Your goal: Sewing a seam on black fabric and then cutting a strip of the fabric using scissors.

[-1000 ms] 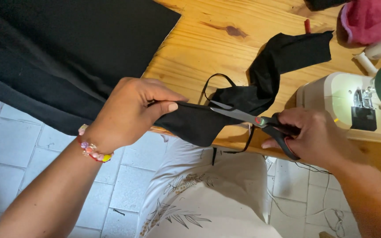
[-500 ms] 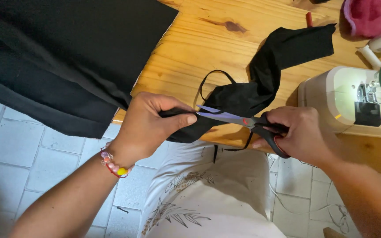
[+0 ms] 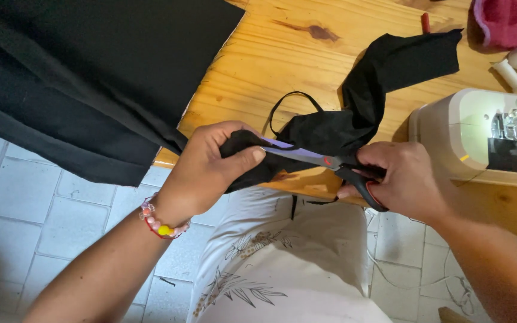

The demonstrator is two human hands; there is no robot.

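- Pinching black fabric piece (image 3: 336,128) at surface (image 3: 282,54) edge, left hand (image 3: 210,164) clamped on it.
- Right hand (image 3: 399,179) clamped on scissors (image 3: 324,160), blades in fabric.
- Sewing machine (image 3: 480,137) right.

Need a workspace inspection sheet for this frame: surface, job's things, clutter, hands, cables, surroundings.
Surface: wooden table, light pine with a dark knot, edge toward the person.
Job's things: small black fabric piece with a thin strap loop; scissors, black handles, blades lying across the fabric.
Clutter: large black cloth draped over the table's left edge; pink cloth at top right; small red object, kind unclear.
Hands: left hand pinches the fabric's end; right hand grips the scissor handles.
Cables: thin cords on the floor at right.
Surroundings: white sewing machine, lamp lit; grey tiled floor.
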